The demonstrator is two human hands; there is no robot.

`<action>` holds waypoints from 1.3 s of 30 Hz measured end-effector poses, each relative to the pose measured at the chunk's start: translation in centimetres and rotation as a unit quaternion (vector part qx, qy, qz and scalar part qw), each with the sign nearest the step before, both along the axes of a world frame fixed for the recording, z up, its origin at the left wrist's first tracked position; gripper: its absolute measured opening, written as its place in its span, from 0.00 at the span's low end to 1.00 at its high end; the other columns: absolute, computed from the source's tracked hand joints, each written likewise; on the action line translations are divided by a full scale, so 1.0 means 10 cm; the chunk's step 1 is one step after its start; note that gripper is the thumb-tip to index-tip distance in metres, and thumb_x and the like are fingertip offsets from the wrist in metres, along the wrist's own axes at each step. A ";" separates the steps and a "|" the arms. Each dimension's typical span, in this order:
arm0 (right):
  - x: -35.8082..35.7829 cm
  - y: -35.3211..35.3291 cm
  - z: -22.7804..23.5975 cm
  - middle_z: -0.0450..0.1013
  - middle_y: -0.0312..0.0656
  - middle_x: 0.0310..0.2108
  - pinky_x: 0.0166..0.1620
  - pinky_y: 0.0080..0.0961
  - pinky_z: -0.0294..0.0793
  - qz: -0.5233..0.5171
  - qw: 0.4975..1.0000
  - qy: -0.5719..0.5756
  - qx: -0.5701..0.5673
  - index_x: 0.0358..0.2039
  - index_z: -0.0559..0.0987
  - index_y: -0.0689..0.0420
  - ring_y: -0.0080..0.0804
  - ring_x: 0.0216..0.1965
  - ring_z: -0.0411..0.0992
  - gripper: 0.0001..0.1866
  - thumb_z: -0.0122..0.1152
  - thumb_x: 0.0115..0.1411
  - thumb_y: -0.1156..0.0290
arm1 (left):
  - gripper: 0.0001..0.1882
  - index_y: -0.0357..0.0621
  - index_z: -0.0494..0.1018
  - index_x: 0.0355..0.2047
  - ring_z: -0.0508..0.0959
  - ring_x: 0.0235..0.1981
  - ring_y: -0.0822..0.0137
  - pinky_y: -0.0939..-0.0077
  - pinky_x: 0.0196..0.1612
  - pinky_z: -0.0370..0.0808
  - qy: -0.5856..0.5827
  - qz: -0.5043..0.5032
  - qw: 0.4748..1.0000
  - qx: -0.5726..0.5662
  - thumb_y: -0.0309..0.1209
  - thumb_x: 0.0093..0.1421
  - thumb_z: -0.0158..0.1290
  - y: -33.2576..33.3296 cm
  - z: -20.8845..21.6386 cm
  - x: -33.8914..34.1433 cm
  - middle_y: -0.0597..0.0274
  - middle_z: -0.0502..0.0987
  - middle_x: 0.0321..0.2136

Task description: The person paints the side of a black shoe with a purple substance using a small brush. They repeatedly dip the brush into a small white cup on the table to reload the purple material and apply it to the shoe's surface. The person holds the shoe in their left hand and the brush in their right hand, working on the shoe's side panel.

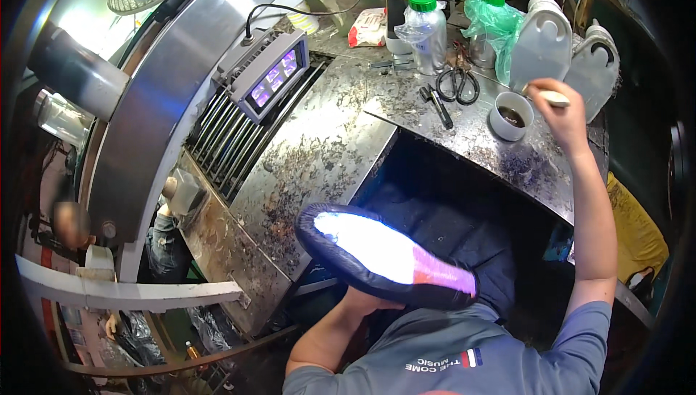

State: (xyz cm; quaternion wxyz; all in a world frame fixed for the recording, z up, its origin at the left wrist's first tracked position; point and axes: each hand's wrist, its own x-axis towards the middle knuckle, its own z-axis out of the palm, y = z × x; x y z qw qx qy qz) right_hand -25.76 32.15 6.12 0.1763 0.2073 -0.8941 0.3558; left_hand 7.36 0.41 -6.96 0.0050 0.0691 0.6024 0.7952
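My left hand grips a black shoe from below, with its underside turned up. That underside glows white, with a pinkish purple part toward the heel end. Over on the right, my right hand is raised with its fingers closed on a pale-handled brush; most of the brush is hidden by the fingers. Just left of that hand, a white cup holding dark liquid stands on the metal bench. The brush is apart from both cup and shoe.
A lit purple lamp hangs over a slatted conveyor. Black scissors, a dark-handled tool, a green-capped bottle and translucent jugs stand or lie at the back. Another person's arm shows at left.
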 end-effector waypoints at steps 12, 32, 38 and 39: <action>0.02 0.19 -0.20 0.83 0.39 0.34 0.44 0.23 0.77 -0.018 0.996 -0.082 0.032 0.42 0.85 0.60 0.26 0.38 0.80 0.12 0.69 0.61 0.66 | 0.29 0.36 0.69 0.54 0.80 0.51 0.41 0.53 0.55 0.79 0.357 0.109 0.761 -0.531 0.30 0.53 0.66 -0.21 1.20 -0.65 0.41 0.79 0.50; 1.06 -0.12 -0.10 0.83 0.40 0.33 0.41 0.21 0.78 0.339 0.893 -0.168 -0.245 0.38 0.85 0.62 0.23 0.35 0.80 0.12 0.72 0.57 0.69 | 0.16 0.48 0.64 0.53 0.79 0.50 0.40 0.41 0.51 0.81 0.454 0.022 0.547 -0.703 0.27 0.67 0.52 -0.39 1.44 -0.69 0.50 0.77 0.51; 1.30 -0.47 -0.15 0.81 0.44 0.28 0.36 0.25 0.79 0.409 0.844 -0.140 -0.318 0.33 0.84 0.60 0.32 0.30 0.81 0.09 0.71 0.56 0.69 | 0.17 0.49 0.63 0.54 0.79 0.50 0.39 0.39 0.50 0.81 0.456 -0.005 0.528 -0.717 0.28 0.67 0.52 -0.33 1.48 -0.71 0.50 0.76 0.52; 1.30 -0.50 -0.15 0.81 0.43 0.27 0.35 0.25 0.79 0.408 0.844 -0.135 -0.320 0.32 0.84 0.60 0.33 0.29 0.81 0.09 0.71 0.55 0.69 | 0.17 0.49 0.63 0.54 0.79 0.50 0.39 0.39 0.50 0.81 0.454 -0.009 0.529 -0.716 0.28 0.67 0.52 -0.33 1.49 -0.71 0.50 0.76 0.52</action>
